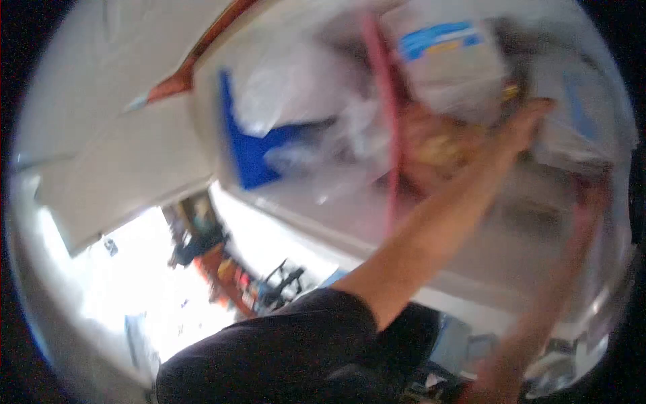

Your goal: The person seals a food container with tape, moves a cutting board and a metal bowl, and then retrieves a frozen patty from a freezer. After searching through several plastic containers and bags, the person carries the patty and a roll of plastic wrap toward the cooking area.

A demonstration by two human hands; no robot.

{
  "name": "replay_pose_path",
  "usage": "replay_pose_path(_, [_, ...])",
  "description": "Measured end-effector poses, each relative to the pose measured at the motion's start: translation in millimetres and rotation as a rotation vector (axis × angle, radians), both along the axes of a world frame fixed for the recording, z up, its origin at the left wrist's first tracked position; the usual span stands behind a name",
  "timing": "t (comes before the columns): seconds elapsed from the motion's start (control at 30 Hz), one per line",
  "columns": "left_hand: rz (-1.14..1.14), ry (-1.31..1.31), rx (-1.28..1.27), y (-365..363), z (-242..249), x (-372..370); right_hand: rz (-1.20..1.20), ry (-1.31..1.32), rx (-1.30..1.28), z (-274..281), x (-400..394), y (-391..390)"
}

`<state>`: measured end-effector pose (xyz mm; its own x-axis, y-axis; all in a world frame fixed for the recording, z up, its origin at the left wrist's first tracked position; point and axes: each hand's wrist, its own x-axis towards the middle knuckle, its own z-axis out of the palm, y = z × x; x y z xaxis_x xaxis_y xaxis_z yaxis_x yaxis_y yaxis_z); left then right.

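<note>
My left arm, in a black sleeve, stretches up into a shelf space. My left hand point(533, 116) is among plastic-wrapped packs, beside a whitish pack with a blue and yellow label point(452, 64). Its fingers are mostly hidden and smeared. Farther right, my right hand point(592, 192) is raised just below a pale wrapped pack with a bluish mark point(572, 114). Motion blur hides whether it touches that pack. Behind my left forearm lies a yellowish-orange item point(441, 145) whose kind I cannot make out.
Crumpled clear plastic bags point(289, 81) and a blue flat-sided item point(252, 158) fill the shelf's left part. A pinkish-red upright strip point(383, 101) stands beside them. A pale panel with a reddish-brown edge point(176, 82) is at upper left. Cluttered furniture point(229, 269) shows below, in bright light.
</note>
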<state>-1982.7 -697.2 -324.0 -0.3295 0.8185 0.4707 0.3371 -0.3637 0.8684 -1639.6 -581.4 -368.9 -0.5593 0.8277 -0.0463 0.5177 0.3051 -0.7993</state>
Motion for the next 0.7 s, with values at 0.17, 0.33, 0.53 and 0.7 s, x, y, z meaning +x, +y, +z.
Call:
replay_pose_path(0.17, [-0.100,-0.937,-0.607,-7.8,74.8,-7.2,-0.160,-0.218,-0.205,63.0,-15.1,-9.0])
replay_pose_path(0.33, [-0.073,-0.924,-0.702,-46.2,85.0,-21.7,-0.090,-0.367,-0.084,87.8,-19.2,-30.3])
replay_pose_path(0.53, [-0.157,-0.911,-0.676,-50.7,113.9,-3.6,0.110,-0.509,0.326,115.7,16.9,-83.6])
replay_pose_path(0.7, [-0.143,-0.685,-0.741,-84.9,124.4,-8.1,0.252,-0.899,0.302,163.8,-29.4,-122.1])
